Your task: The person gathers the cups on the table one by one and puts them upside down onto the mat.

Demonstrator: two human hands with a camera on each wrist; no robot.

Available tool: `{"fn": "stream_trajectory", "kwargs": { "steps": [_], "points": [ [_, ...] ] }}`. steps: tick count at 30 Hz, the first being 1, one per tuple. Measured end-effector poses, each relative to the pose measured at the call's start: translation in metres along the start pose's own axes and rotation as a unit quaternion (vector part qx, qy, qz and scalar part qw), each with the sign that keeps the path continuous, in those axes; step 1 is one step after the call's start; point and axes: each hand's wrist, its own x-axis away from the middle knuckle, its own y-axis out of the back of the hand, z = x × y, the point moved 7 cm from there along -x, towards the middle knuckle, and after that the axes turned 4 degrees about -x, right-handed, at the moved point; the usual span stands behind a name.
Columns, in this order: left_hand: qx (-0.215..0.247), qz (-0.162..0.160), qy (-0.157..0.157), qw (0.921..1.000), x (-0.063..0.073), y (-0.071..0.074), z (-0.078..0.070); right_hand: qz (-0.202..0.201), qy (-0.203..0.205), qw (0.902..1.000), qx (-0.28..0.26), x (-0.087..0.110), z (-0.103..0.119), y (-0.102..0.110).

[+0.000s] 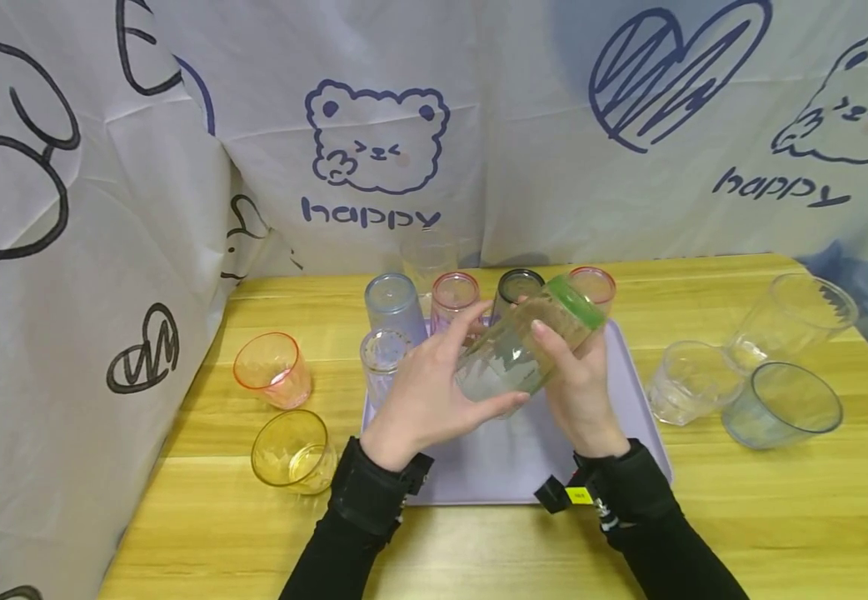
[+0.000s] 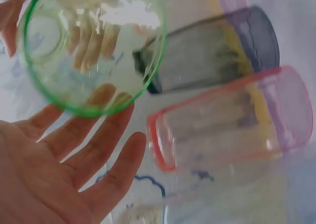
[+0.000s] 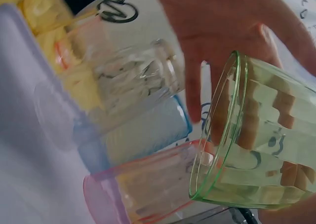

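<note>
A clear glass tumbler with a green tint [image 1: 505, 354] is held tilted above the lilac tray [image 1: 479, 479], its thick green base up and to the right. My right hand [image 1: 582, 392] grips it near the base, thumb across the near side. Around the rim end, my left hand [image 1: 426, 387] spreads its fingers, thumb in front. In the left wrist view, its fingertips lie at the green rim, with the palm apart from the glass. Behind the tumbler, a blue glass [image 1: 392, 304], a pink glass [image 1: 455, 292], a dark glass [image 1: 520, 283] and a red-rimmed glass [image 1: 593, 285] stand upside down.
A patterned clear glass [image 1: 383, 354] stands on the tray's left side. Left on the wooden table are an orange-pink glass [image 1: 272, 371] and a yellow glass [image 1: 293, 454]. To the right sit a clear cup [image 1: 681, 387], a grey-blue glass [image 1: 779, 408] and a tall clear glass [image 1: 786, 325].
</note>
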Motion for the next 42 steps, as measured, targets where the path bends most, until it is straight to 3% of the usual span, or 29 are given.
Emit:
{"fn": "stream_trajectory", "kwargs": {
  "steps": [6, 11, 15, 19, 30, 42],
  "points": [
    [0.004, -0.023, 0.006, 0.9997, 0.003, 0.018, 0.010, -0.008, 0.047, 0.9954, 0.083, 0.000, -0.006, 0.001],
    [-0.044, -0.054, 0.010, 0.9975, 0.005, 0.035, 0.015, -0.015, 0.064, 0.9808, 0.183, 0.001, -0.014, 0.004],
    [-0.091, -0.070, 0.036, 0.9928, 0.008, 0.046, 0.024, 0.001, 0.081, 0.9669, 0.242, 0.002, -0.021, 0.002],
    [-0.117, -0.066, 0.065, 0.9888, 0.010, 0.052, 0.035, 0.027, 0.089, 0.9567, 0.276, 0.004, -0.029, -0.003],
    [-0.138, -0.029, 0.107, 0.9843, 0.016, 0.059, 0.053, 0.089, 0.004, 0.9471, 0.308, 0.010, -0.060, -0.012],
    [-0.138, 0.010, 0.136, 0.9810, 0.019, 0.057, 0.058, 0.124, -0.046, 0.9324, 0.336, 0.016, -0.079, -0.014]
  ]
}}
